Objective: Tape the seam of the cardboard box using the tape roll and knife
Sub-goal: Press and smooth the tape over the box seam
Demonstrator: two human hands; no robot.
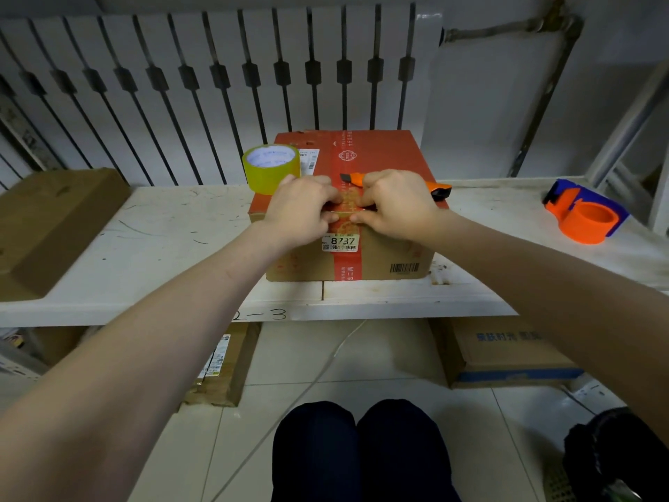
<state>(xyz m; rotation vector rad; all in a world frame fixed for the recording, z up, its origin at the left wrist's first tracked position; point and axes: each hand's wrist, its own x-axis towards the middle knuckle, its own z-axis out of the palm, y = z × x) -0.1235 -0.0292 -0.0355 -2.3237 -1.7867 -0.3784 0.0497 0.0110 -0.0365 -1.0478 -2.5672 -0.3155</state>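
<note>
The cardboard box (376, 154), red on top with a red band over its seam, stands on the white shelf. A yellow tape roll (269, 175) sits on the box's near left corner. My left hand (300, 211) pinches a clear tape strip (342, 211) at the front top edge of the box. My right hand (398, 204) is closed around the orange knife (440, 188); the blade tip sticks out left of the hand and the handle end out to the right. Both hands touch over the seam, hiding the tape's end.
The white shelf (163, 240) carries a flat brown carton (54, 226) at left and an orange-and-blue tape dispenser (586, 215) at right. White railings stand behind. Cartons (503, 353) lie on the tiled floor below, beside my knees (358, 451).
</note>
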